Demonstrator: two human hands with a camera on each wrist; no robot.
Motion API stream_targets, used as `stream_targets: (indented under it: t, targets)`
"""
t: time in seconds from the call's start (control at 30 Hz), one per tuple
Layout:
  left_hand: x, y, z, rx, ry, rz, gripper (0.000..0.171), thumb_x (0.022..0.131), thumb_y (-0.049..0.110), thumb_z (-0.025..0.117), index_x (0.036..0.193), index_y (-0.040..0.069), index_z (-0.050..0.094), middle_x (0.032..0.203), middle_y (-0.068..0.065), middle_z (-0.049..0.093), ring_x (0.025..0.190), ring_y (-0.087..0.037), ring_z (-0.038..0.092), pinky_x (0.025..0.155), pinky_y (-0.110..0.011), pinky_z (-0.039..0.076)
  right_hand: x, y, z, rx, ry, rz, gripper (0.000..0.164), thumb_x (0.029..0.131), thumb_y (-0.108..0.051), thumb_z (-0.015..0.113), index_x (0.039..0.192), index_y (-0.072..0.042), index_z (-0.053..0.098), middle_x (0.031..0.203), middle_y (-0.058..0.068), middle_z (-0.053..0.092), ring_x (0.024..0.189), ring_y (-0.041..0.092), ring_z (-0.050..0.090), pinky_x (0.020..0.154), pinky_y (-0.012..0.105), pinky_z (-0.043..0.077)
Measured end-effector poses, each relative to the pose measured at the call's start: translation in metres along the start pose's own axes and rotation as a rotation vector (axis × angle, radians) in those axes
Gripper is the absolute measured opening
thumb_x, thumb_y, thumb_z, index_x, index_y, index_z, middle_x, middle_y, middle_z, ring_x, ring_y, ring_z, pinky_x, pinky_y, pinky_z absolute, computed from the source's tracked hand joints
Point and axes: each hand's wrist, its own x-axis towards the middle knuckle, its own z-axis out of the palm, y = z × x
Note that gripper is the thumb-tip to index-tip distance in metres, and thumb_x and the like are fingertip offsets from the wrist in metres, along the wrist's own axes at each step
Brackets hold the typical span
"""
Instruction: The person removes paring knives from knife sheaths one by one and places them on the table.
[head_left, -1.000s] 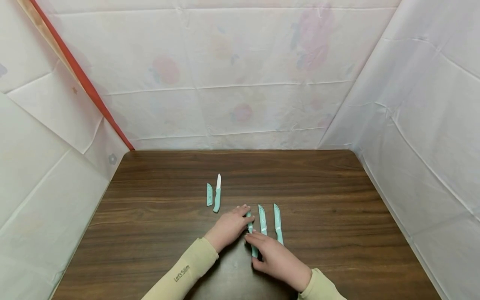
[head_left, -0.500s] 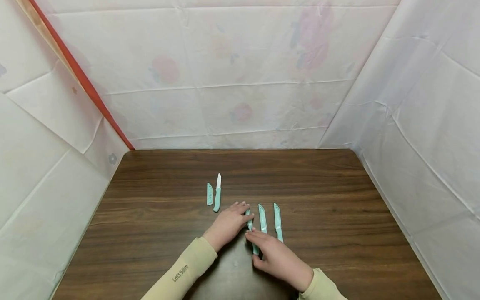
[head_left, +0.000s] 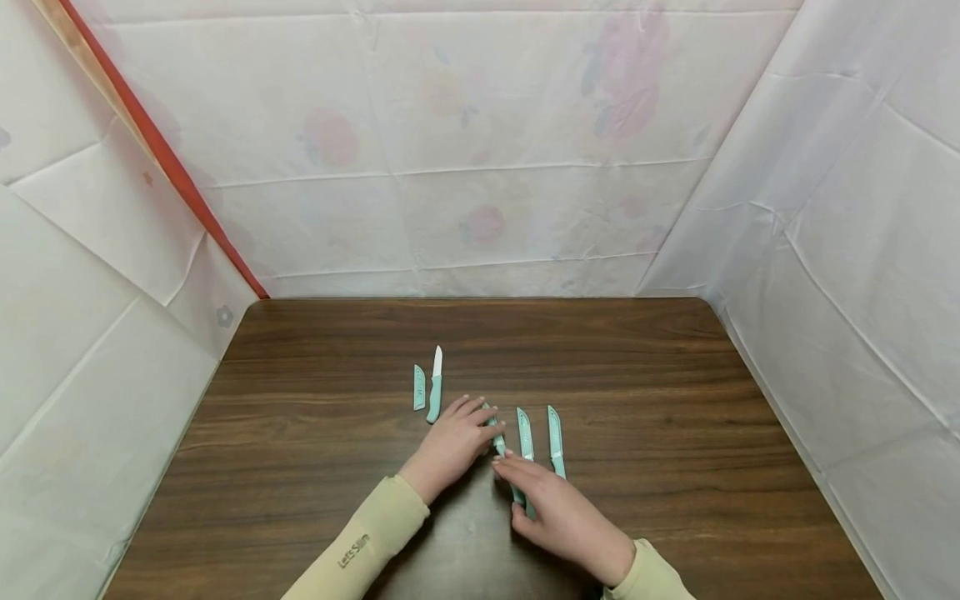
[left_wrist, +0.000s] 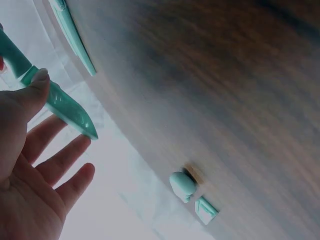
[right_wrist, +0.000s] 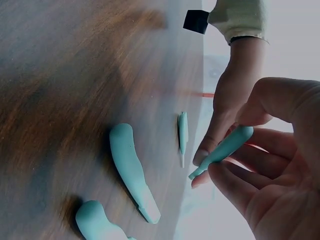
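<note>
Both hands hold one light-teal paring knife with its sheath over the blade. My left hand (head_left: pixel 450 442) pinches the sheath (left_wrist: pixel 72 111) between thumb and fingers, its other fingers spread. My right hand (head_left: pixel 562 508) grips the handle (right_wrist: pixel 230 144) with thumb and fingertips. The knife slants, its tip toward the far left, and shows above the tabletop in the wrist views. Just right of it lie a sheathed knife (head_left: pixel 525 435) and another sheathed knife (head_left: pixel 555 437), their handles partly hidden by my right hand in the head view.
Farther back on the left of the wooden table (head_left: pixel 315 358), a bare knife (head_left: pixel 435 392) with a white blade lies beside a loose teal sheath (head_left: pixel 419 388). White printed sheeting (head_left: pixel 480 150) walls the table at the back and sides.
My left hand has moved a little left and away, my right hand slightly to the right. The knife between them now slants more, tip to the left. The other knives stay put.
</note>
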Motion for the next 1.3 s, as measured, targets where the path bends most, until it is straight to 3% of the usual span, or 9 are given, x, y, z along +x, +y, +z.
stream_targets:
  t: [0.27,0.6,1.0,1.3]
  targets:
    - [-0.002,0.000,-0.003,-0.030,0.039,0.001,0.034,0.084,0.017,0.075,0.117,0.020,0.069,0.125,-0.004,0.061,0.126,-0.029,0.048,0.111,-0.044,0.027,-0.004,0.002,-0.004,0.013,0.012,0.009,0.054,0.081,0.001,0.063,0.134,-0.003,0.054,0.138,0.010,0.050,0.131,0.022,0.042,0.098,0.038,0.045]
    - [-0.004,0.000,-0.007,-0.058,0.099,0.009,0.025,0.087,0.015,0.072,0.112,0.016,0.072,0.116,-0.003,0.066,0.116,-0.027,0.055,0.108,-0.044,0.032,-0.008,0.007,-0.008,0.022,0.077,-0.038,0.057,0.076,0.007,0.057,0.132,-0.005,0.056,0.138,0.010,0.051,0.129,0.019,0.045,0.085,0.029,0.050]
    - [-0.008,0.002,-0.012,-0.076,0.193,0.021,0.018,0.087,0.014,0.071,0.104,0.015,0.074,0.104,-0.001,0.068,0.105,-0.022,0.059,0.104,-0.045,0.038,-0.010,0.010,-0.012,0.009,0.130,-0.102,0.061,0.073,0.012,0.057,0.131,-0.007,0.056,0.138,0.007,0.050,0.126,0.019,0.048,0.082,0.028,0.050]
    - [-0.009,0.008,-0.019,-0.092,0.176,-0.006,0.014,0.087,0.017,0.072,0.101,0.016,0.075,0.097,0.004,0.067,0.095,-0.015,0.062,0.103,-0.038,0.039,-0.009,0.016,-0.015,-0.011,0.197,-0.167,0.062,0.070,0.021,0.058,0.124,-0.009,0.062,0.136,0.008,0.050,0.121,0.023,0.052,0.084,0.029,0.051]
